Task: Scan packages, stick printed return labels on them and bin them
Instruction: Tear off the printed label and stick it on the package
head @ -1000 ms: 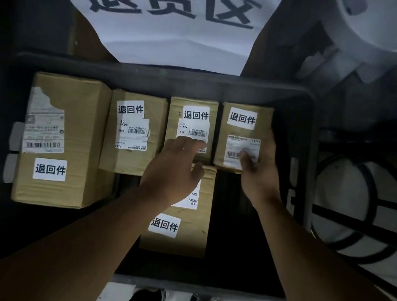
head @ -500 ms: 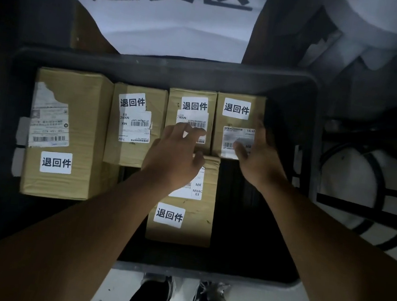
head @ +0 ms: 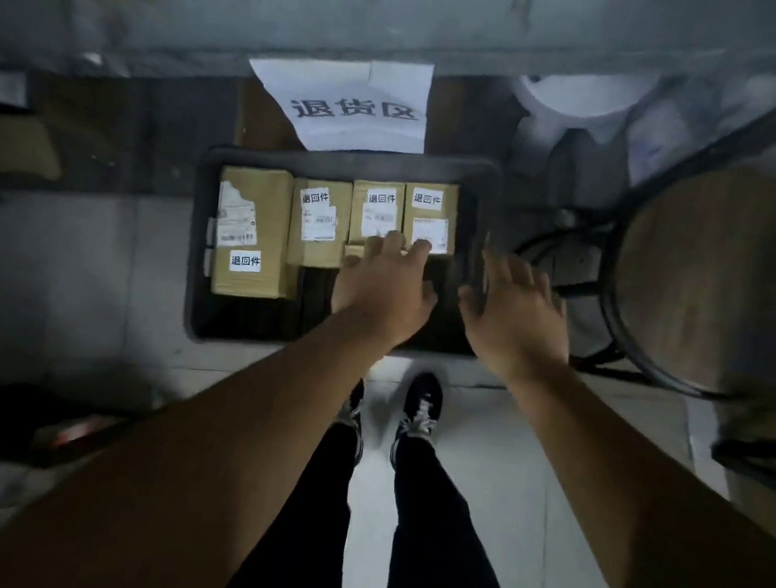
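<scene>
Hands — left [head: 385,283], right [head: 514,319] — spread wide, empty, above bin [head: 345,158]; stool [head: 726,281] beside.

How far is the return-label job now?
Done: four labelled boxes show in the bin, for example the largest box; a fifth lies mostly hidden under the left hand. In hand: nothing; the right hand is open too. Left: no unlabelled package is visible.

Single head-worn wide-angle view, from standing height, aimed steeply down and forward. Pale tiled floor [head: 478,456] fills the near field; dark plastic bin [head: 201,227] of brown cardboard boxes [head: 255,230] sits mid-frame, farther off. Edges blurred, bowed.
</scene>
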